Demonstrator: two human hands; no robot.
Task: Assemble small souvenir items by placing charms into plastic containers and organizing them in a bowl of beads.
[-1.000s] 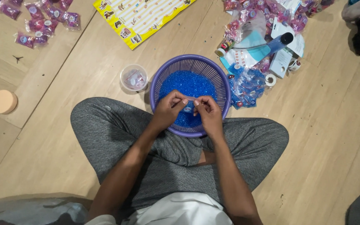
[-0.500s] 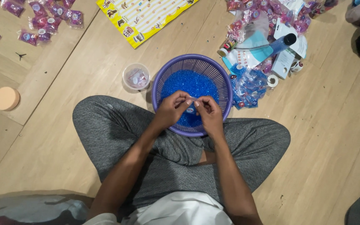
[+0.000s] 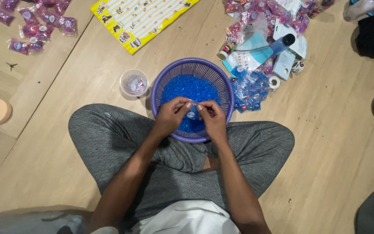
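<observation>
Hands, left [image 3: 171, 116] and right [image 3: 213, 118], pinch a small clear packet [image 3: 192, 113] between fingertips over the purple basket [image 3: 191, 69]; its long axis seemingly runs left-right.

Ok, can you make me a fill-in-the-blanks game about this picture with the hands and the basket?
1. The purple basket is full of tiny ____ beads.
2. Both hands, left hand and right hand, pinch one small packet above the ____.
3. The clear plastic cup stands on the ____ side of the basket.
4. The striped sheet has a ____ border.

Missing words: blue; basket; left; yellow
</observation>
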